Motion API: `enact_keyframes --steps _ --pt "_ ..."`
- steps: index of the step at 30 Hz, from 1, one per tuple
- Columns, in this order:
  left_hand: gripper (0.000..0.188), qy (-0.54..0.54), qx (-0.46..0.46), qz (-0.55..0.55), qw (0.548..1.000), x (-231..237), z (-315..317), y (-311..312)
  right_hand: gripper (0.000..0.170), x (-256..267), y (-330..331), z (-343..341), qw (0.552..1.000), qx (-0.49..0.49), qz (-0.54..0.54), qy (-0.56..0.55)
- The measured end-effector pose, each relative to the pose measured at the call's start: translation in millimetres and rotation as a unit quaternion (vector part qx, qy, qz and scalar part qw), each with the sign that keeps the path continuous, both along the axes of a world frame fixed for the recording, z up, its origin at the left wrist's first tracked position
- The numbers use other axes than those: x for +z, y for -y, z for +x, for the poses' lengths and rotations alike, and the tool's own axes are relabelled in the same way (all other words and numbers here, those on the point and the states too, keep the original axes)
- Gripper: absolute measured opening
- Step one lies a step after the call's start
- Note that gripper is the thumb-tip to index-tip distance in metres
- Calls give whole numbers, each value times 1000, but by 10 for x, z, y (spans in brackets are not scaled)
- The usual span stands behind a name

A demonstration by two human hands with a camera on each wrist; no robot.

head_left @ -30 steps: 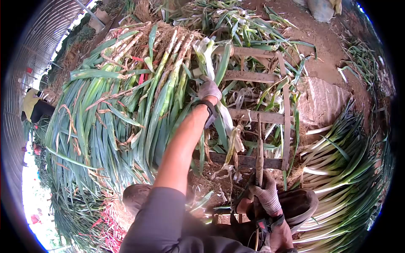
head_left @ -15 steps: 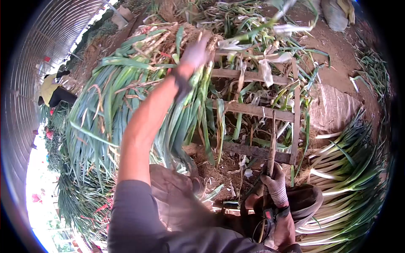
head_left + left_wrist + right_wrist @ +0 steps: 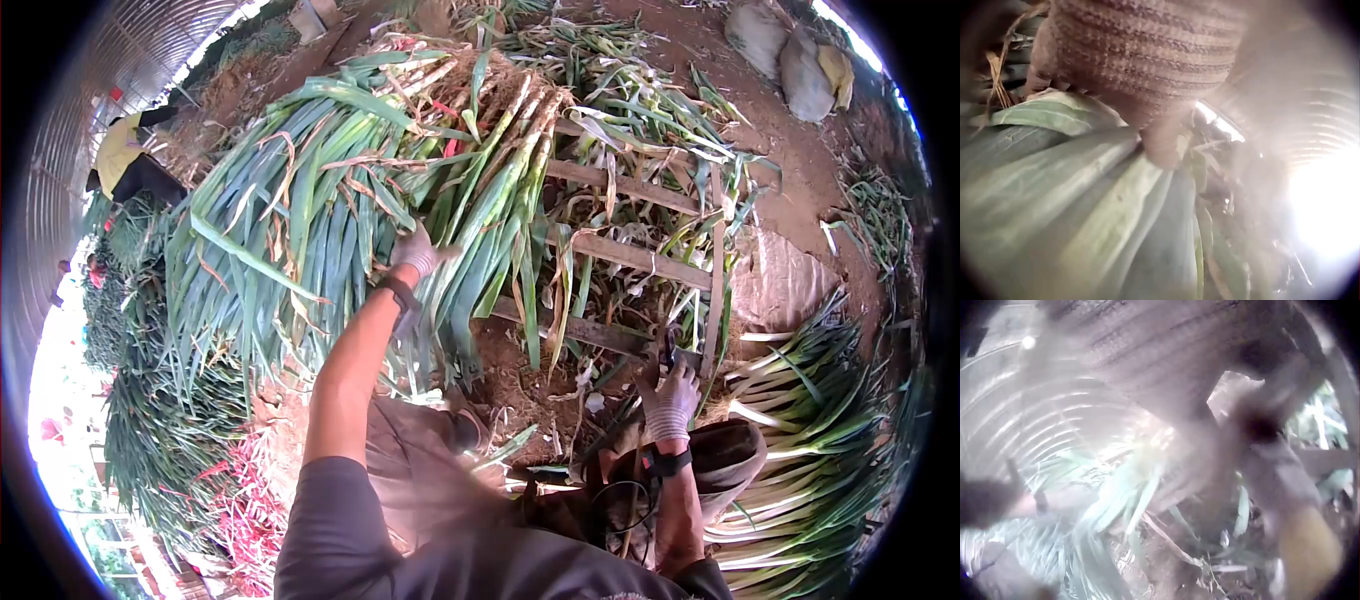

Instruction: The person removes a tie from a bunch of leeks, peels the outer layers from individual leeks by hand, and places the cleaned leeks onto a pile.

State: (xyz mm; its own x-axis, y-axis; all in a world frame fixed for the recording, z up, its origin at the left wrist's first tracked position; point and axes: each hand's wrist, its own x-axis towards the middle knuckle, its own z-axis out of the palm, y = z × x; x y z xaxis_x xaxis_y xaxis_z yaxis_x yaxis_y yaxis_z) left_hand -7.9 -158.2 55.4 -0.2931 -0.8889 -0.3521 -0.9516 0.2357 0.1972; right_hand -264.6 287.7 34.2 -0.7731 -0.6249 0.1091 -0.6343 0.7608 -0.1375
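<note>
In the head view my gloved left hand (image 3: 420,252) is on the green leaves of a large leek pile (image 3: 330,200). Leaves (image 3: 1141,212) bunch together under its fingers in the left wrist view, where the glove (image 3: 1141,56) fills the top. My gloved right hand (image 3: 672,402), low on the right, grips a dark, narrow tool (image 3: 667,350) whose far end is hard to make out. A blurred long part of it (image 3: 1291,481) extends from the hand in the right wrist view.
A slatted wooden frame (image 3: 625,255) lies over loose leaves right of the pile. Trimmed white-stemmed leeks (image 3: 790,450) lie at lower right, below a pale sack (image 3: 785,280). Red ties (image 3: 250,520) lie at lower left. Another person (image 3: 125,160) bends at far left.
My left hand let go of a leek at upper right, which flew off beyond the frame, and moved down-left onto the pile's leaves. The tool in my right hand tipped from its upright-looking pose.
</note>
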Motion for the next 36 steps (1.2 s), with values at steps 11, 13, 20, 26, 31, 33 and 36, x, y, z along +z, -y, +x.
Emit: enact_keyframes --steps 11,13,20,26,31,33,36 --pt "69 -12 25 -15 1000 -64 -211 203 109 -33 2831 811 859 43 -51 507" --pt "50 -60 15 -19 998 -130 -262 56 102 -525 3065 961 773 49 -282 566" --pt "36 -164 -49 -31 985 -200 -324 -992 35 -369 2495 954 537 -19 -472 699" --pt "33 -280 -109 77 951 -231 -158 -2275 28 -16 1105 1053 705 -40 -453 544" --pt "37 -270 -66 158 948 -290 -114 -2539 35 -320 523 1154 719 -79 -464 511" --pt "37 -246 -56 143 957 95 -20 -2388 37 -193 472 1142 692 -86 -483 529" --pt "33 -358 40 157 920 96 154 -2090 43 108 409 945 727 -85 -494 468"
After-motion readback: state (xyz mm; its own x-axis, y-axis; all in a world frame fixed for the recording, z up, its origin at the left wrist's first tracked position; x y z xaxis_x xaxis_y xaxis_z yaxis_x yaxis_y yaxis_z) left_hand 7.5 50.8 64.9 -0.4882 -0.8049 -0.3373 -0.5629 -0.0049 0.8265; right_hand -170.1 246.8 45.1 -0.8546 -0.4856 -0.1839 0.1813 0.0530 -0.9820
